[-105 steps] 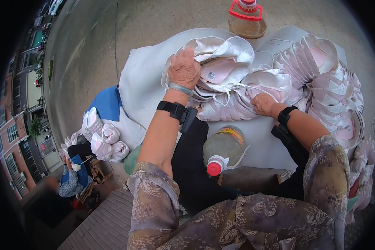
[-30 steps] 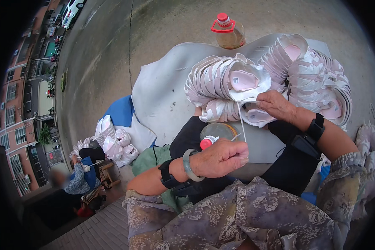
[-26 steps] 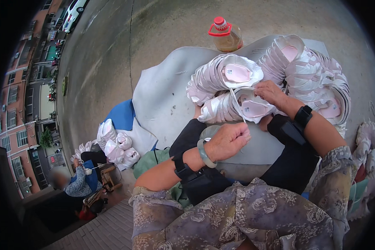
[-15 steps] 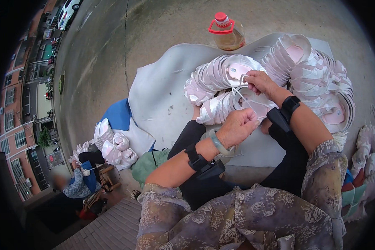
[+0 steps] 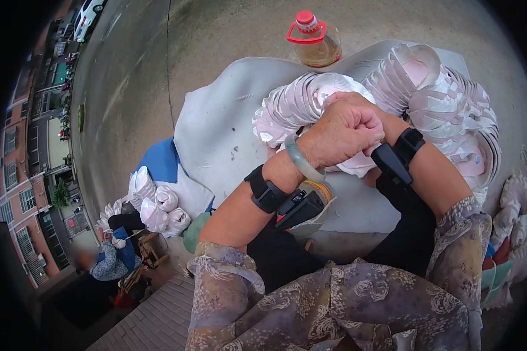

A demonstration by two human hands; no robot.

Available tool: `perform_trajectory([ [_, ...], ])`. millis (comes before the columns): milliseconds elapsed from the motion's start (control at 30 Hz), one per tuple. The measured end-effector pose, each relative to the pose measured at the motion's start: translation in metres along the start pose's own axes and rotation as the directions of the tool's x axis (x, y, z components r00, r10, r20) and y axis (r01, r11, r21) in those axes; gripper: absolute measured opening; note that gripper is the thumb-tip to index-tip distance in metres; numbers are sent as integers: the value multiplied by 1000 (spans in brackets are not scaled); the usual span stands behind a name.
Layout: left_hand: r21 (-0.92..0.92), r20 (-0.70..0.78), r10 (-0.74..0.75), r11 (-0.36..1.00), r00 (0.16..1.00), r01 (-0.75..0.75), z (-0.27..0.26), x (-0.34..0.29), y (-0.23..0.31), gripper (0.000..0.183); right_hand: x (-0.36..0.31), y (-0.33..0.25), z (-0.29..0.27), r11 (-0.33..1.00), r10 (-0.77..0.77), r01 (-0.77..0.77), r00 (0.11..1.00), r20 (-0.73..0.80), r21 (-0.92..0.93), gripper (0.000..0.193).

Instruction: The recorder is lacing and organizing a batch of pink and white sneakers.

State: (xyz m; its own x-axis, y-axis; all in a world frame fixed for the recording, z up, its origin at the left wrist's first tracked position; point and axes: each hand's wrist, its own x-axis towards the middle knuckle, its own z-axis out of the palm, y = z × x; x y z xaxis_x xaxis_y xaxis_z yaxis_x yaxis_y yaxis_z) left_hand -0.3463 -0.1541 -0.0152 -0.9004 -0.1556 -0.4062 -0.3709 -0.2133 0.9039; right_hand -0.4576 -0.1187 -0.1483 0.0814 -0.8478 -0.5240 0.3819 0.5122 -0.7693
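Crossing in front of the right hand (image 5: 356, 104), the left hand (image 5: 335, 139) sits over the ends of two stacks of pale pink and white shoe uppers, seemingly so that both can work at one spot. The left fingers are folded together; whether they pinch anything thin cannot be told. The right hand is mostly hidden, so its grip cannot be told either. The upper stack (image 5: 288, 106) lies on its side, each piece nested in the next, which probably helps the row keep its shape; the lower stack (image 5: 352, 166) shows only in part beneath the hands. More nested uppers (image 5: 448, 108) lie just to the right. A pale sheet (image 5: 216, 123) underneath likely keeps them off the dirty ground (image 5: 240, 32). Just beyond its far edge stands a red-handled bottle (image 5: 320, 51), perhaps there as a weight
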Motion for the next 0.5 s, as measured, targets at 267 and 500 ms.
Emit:
perform_trajectory([
  [267, -11, -502, -9, 1000, 865, 4, -65, 13, -78, 11, -42, -44, 2, 994, 103, -101, 990, -93, 29, 8],
  [500, 742, -208, 115, 665, 971, 80, -81, 52, -162, 25, -67, -58, -2, 932, -131, 115, 991, -26, -343, 14],
])
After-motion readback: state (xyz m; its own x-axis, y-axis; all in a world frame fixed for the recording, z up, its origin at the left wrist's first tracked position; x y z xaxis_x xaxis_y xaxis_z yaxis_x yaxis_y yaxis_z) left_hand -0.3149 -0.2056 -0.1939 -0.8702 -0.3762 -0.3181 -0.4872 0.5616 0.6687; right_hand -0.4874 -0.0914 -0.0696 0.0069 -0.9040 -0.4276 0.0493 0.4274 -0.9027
